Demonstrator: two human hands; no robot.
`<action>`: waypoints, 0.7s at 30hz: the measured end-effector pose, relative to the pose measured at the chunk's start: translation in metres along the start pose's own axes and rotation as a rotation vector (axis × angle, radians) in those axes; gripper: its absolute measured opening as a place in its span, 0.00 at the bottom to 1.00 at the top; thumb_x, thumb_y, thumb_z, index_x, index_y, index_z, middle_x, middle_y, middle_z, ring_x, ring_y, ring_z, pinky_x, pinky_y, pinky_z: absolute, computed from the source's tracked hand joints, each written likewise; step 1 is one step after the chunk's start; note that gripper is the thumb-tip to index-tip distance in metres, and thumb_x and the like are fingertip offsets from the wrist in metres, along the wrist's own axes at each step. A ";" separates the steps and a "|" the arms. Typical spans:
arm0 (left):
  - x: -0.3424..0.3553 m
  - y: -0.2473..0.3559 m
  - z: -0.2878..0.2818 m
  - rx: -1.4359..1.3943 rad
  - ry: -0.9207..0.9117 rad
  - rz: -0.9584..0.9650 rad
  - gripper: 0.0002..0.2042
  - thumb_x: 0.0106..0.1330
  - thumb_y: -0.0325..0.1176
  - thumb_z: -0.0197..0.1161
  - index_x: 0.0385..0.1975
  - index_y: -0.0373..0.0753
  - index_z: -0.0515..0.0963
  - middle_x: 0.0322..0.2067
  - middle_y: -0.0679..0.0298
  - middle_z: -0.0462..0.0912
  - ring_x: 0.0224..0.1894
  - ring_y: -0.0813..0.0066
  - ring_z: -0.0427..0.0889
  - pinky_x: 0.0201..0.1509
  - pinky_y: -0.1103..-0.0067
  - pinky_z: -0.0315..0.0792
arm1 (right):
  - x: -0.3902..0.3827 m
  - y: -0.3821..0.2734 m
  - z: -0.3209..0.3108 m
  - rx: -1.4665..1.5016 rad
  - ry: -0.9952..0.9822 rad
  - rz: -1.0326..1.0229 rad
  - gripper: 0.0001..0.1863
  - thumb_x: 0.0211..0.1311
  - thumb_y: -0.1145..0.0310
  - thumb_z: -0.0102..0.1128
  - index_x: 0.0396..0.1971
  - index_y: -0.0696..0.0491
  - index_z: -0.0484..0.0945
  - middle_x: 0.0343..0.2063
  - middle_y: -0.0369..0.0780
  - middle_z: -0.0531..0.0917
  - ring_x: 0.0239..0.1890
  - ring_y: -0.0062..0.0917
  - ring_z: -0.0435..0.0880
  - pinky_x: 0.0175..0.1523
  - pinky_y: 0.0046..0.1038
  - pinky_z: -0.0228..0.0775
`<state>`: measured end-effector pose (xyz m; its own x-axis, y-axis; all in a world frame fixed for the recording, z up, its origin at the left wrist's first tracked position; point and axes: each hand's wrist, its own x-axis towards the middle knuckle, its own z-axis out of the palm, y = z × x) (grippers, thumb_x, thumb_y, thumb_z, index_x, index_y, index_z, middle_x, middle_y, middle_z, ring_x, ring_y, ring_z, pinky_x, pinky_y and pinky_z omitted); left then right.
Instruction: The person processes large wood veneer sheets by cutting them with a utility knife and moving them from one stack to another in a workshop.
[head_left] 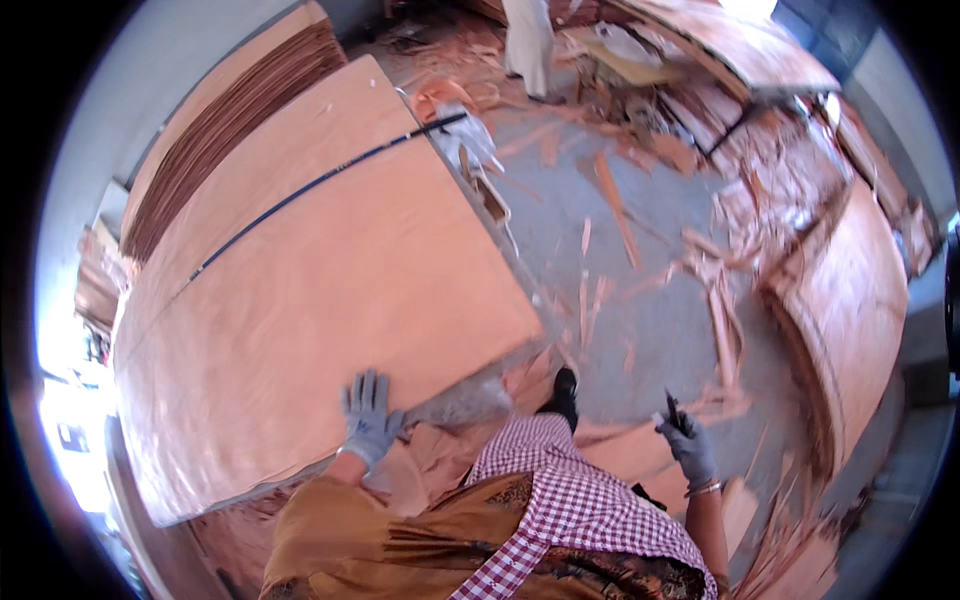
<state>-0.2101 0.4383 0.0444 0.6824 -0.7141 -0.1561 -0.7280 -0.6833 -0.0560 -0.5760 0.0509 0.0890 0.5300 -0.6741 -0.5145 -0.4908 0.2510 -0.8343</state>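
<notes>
My left hand, in a grey glove, lies flat with fingers spread on the near edge of a large thin wood veneer sheet that tops a stack. My right hand, also gloved in grey, is raised at my right side and closed around a small dark knife-like tool that points up. A long dark thin rod lies diagonally across the far part of the sheet.
Veneer scraps and strips litter the grey concrete floor to the right. More veneer stacks stand at the right and at the far left. Another person's legs stand at the top. My dark shoe shows below the sheet's corner.
</notes>
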 end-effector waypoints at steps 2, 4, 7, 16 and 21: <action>0.001 -0.003 -0.001 -0.021 0.058 0.008 0.36 0.58 0.50 0.54 0.64 0.38 0.54 0.65 0.51 0.50 0.67 0.49 0.47 0.67 0.51 0.35 | 0.051 -0.039 -0.016 -0.067 -0.100 0.003 0.07 0.59 0.66 0.60 0.29 0.53 0.77 0.18 0.29 0.75 0.20 0.10 0.68 0.25 0.14 0.55; 0.008 0.000 0.000 -0.034 0.047 0.013 0.36 0.56 0.50 0.55 0.63 0.37 0.55 0.64 0.51 0.51 0.67 0.49 0.48 0.67 0.51 0.35 | 0.098 -0.065 -0.028 0.011 -0.152 0.060 0.07 0.61 0.68 0.58 0.33 0.56 0.75 0.22 0.33 0.78 0.24 0.14 0.74 0.28 0.15 0.62; 0.016 0.005 -0.013 0.021 0.037 0.003 0.34 0.55 0.51 0.56 0.59 0.37 0.62 0.62 0.51 0.57 0.65 0.50 0.52 0.67 0.53 0.41 | 0.180 -0.085 -0.029 -0.028 -0.266 -0.106 0.07 0.61 0.66 0.56 0.35 0.53 0.76 0.22 0.34 0.80 0.14 0.10 0.68 0.18 0.13 0.53; 0.196 0.146 -0.083 -0.472 0.569 -0.361 0.11 0.56 0.33 0.57 0.37 0.36 0.74 0.42 0.54 0.76 0.48 0.55 0.73 0.54 0.66 0.67 | 0.393 -0.182 -0.047 -0.129 -0.469 -0.051 0.09 0.60 0.65 0.58 0.35 0.51 0.69 0.15 0.35 0.75 0.12 0.17 0.71 0.15 0.15 0.56; 0.248 0.268 -0.075 -0.336 0.519 -0.707 0.24 0.59 0.42 0.54 0.54 0.36 0.69 0.54 0.53 0.70 0.59 0.56 0.65 0.65 0.61 0.52 | 0.514 -0.249 -0.044 -0.333 -0.686 -0.079 0.10 0.61 0.66 0.57 0.38 0.52 0.67 0.17 0.36 0.77 0.14 0.19 0.74 0.14 0.16 0.55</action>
<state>-0.2307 0.0670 0.0646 0.9622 -0.0393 0.2694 -0.1308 -0.9346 0.3307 -0.2117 -0.3886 0.0403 0.8295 -0.0720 -0.5538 -0.5582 -0.0755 -0.8263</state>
